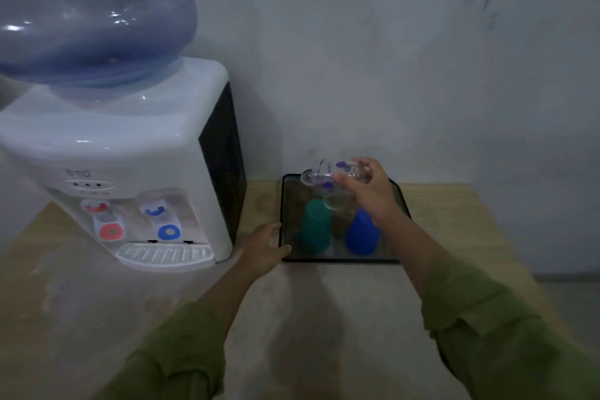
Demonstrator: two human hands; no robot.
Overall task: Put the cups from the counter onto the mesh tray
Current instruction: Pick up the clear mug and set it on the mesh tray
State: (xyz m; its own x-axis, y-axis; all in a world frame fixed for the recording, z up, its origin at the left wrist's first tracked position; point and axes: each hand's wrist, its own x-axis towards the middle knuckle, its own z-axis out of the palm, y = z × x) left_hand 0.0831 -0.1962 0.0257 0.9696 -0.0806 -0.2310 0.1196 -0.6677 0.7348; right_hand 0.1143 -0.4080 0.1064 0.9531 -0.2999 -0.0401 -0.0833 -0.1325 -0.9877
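A black mesh tray (401,195) lies on the counter against the wall. On it stand a green cup (314,227) and a blue cup (362,234), both upside down. Above the tray's far half, my right hand (370,187) holds a clear glass cup (324,177) with blue markings, tipped on its side with its mouth to the left. My left hand (264,248) rests at the tray's front left corner, fingers curled on its rim.
A white water dispenser (130,156) with a large blue bottle (94,13) stands to the left of the tray, its drip grille (165,253) near my left hand. The wooden counter (454,237) ends at the right. A grey wall is behind.
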